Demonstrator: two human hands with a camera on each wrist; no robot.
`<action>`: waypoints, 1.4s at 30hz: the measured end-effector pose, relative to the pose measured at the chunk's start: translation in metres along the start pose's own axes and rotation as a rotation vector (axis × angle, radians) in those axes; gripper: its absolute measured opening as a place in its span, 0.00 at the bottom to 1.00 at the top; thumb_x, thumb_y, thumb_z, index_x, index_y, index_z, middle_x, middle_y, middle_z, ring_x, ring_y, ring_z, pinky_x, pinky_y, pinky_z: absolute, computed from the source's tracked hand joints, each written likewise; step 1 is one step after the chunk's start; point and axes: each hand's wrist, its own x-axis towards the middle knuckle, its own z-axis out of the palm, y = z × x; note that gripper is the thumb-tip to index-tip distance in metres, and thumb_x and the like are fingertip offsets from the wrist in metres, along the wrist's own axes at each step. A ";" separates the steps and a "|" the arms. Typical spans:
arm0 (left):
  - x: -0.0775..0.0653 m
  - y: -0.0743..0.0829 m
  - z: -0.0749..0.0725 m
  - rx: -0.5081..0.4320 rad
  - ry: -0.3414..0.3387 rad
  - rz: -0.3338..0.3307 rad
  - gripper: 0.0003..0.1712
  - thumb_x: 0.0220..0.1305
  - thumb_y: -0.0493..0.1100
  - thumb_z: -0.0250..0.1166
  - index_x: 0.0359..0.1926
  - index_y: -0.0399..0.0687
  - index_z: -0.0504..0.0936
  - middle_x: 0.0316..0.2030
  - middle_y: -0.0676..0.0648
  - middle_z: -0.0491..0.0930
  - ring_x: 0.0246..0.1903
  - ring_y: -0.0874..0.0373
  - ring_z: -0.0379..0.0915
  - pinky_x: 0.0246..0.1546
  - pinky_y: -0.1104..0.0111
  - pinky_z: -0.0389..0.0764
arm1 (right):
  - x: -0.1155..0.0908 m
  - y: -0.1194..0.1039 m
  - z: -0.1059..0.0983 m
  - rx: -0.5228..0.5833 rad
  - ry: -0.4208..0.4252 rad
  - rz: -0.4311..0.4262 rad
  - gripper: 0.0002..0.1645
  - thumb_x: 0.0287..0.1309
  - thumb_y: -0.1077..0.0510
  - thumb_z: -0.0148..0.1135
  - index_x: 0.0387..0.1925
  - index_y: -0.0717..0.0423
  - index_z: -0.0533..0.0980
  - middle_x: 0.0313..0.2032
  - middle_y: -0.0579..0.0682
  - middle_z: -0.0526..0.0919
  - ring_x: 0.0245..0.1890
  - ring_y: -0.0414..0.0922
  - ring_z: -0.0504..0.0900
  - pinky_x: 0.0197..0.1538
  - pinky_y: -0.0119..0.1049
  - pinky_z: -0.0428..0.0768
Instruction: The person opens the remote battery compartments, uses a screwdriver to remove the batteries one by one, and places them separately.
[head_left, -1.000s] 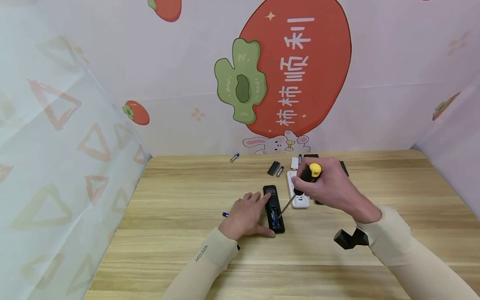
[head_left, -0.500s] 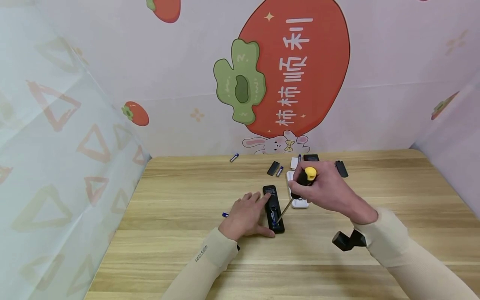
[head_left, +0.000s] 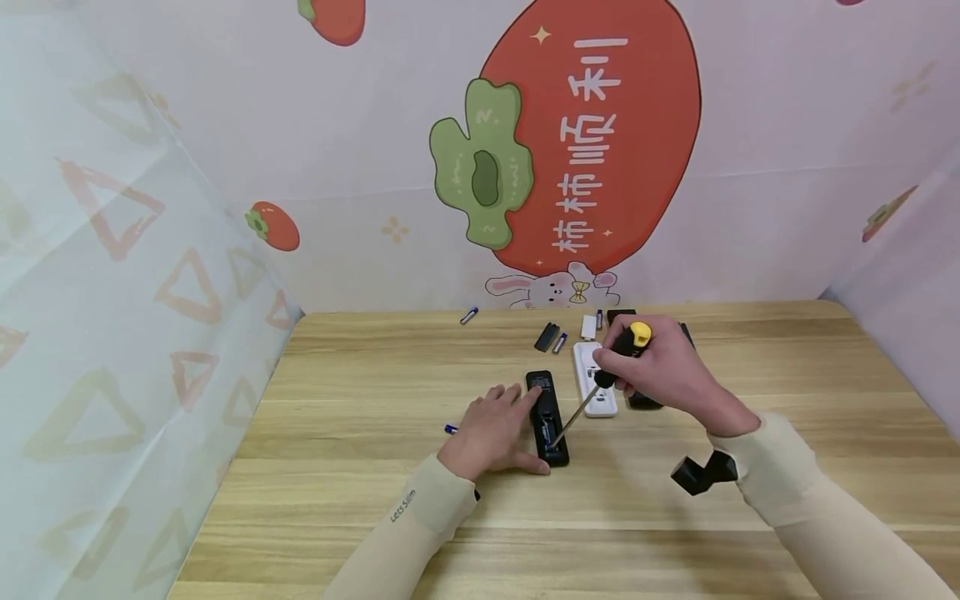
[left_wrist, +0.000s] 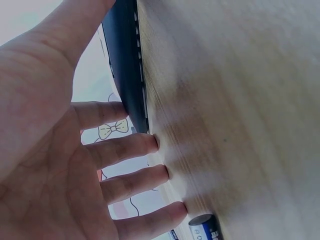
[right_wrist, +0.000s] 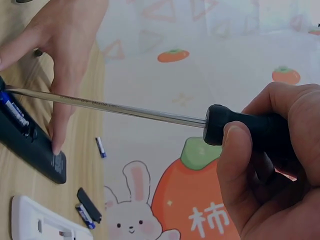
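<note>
A black remote control (head_left: 538, 385) lies back up on the wooden table, its battery compartment uncovered. Inside is a blue-and-white battery (right_wrist: 16, 111). My left hand (head_left: 486, 432) steadies the remote, index finger on its upper part and thumb by the lower end. The other fingers rest on the tabletop, fairly straight. Gripped in my right hand (head_left: 667, 362) is a screwdriver (right_wrist: 145, 115) with a black and yellow handle. Its metal shaft slants down to the left, and the tip reaches the compartment at the battery's lower end.
Right of the black remote lies a white remote (head_left: 588, 379). Behind are a black battery cover (head_left: 547, 337), a white cover (head_left: 588, 327) and a few loose batteries (head_left: 469, 315). Another battery (head_left: 451, 429) sits beside my left hand. A black object (head_left: 645, 402) shows partly under my right hand.
My right hand dips slightly left, then rises back up and right, tilting the screwdriver handle lower toward the right. The tip stays in the compartment; my left hand keeps its place.
</note>
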 end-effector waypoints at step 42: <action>-0.001 0.002 0.000 -0.006 -0.010 -0.009 0.67 0.45 0.75 0.74 0.80 0.58 0.55 0.75 0.42 0.60 0.73 0.41 0.57 0.66 0.44 0.67 | -0.013 -0.011 0.002 -0.067 -0.187 -0.100 0.08 0.59 0.65 0.72 0.30 0.51 0.79 0.24 0.45 0.81 0.20 0.43 0.80 0.25 0.37 0.82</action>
